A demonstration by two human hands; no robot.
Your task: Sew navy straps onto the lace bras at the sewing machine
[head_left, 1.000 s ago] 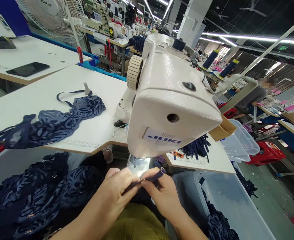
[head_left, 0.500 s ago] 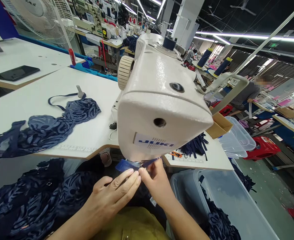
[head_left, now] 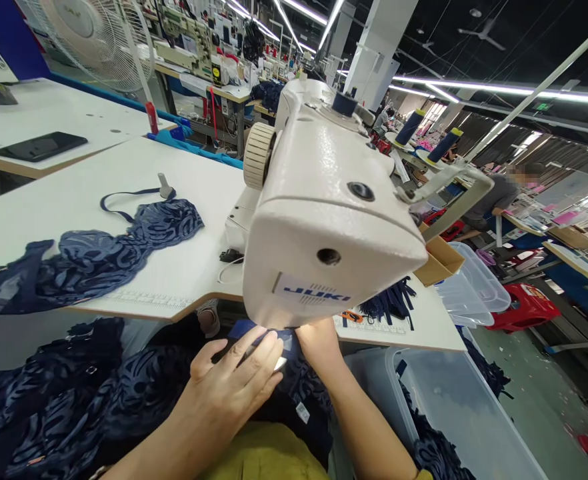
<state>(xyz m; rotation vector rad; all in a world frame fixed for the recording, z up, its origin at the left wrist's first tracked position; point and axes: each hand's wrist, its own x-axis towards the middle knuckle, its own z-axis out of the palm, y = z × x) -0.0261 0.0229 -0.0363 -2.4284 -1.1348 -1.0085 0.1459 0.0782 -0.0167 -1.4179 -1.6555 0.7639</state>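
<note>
The white sewing machine [head_left: 334,227] stands directly in front of me, its head hiding the needle area. My left hand [head_left: 239,380] lies with fingers stretched out on navy fabric [head_left: 241,328] at the machine's lower edge. My right hand [head_left: 319,343] reaches under the head from the right, beside the same fabric; its fingertips are hidden. Below the hands, a patterned navy garment with a white label [head_left: 303,412] hangs over my lap. A navy patterned bra [head_left: 119,250] with a strap is spread on the white table to the left.
Dark patterned garments [head_left: 74,393] fill the lower left. A translucent bin [head_left: 454,393] with navy pieces stands at lower right. Navy strips [head_left: 389,303] and orange-handled snips [head_left: 353,317] lie right of the machine. A phone [head_left: 40,146] and a fan [head_left: 89,40] are at far left.
My right hand has moved further under the machine head, so its thumb and fingertips no longer show. More of the garment and its label shows below. The view has shifted slightly.
</note>
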